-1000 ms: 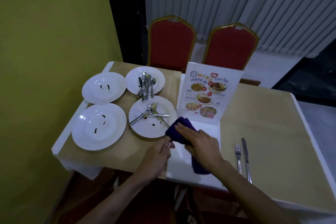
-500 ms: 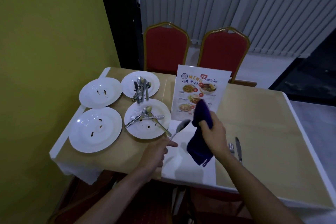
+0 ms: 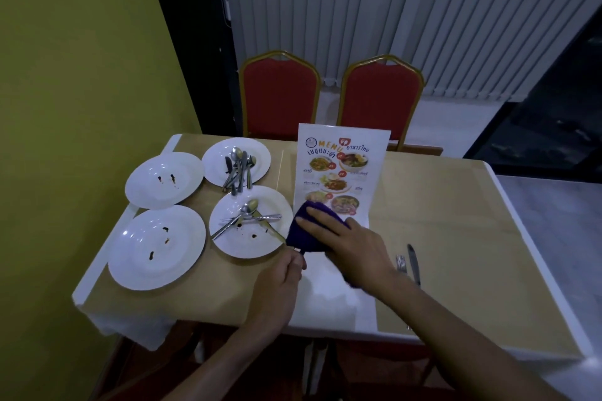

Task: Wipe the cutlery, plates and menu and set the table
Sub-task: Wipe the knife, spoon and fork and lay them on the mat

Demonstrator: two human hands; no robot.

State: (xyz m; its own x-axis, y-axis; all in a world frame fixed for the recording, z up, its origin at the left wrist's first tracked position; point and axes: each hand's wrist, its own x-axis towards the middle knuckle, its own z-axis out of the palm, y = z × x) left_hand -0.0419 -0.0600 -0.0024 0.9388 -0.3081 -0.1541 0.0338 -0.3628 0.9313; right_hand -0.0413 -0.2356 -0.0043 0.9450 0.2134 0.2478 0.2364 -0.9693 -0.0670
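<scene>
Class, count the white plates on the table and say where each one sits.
4, all at the left end of the table: far-left plate, far-right plate beside it, near-left plate by the front corner, near-right plate next to the purple cloth. None appears hidden.

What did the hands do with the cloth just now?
The right hand lowered the purple cloth back onto the spoon that the left hand pinches. A moment ago the cloth was lifted and the spoon's bowl showed. The plates, menu, fork and knife stayed put.
</scene>
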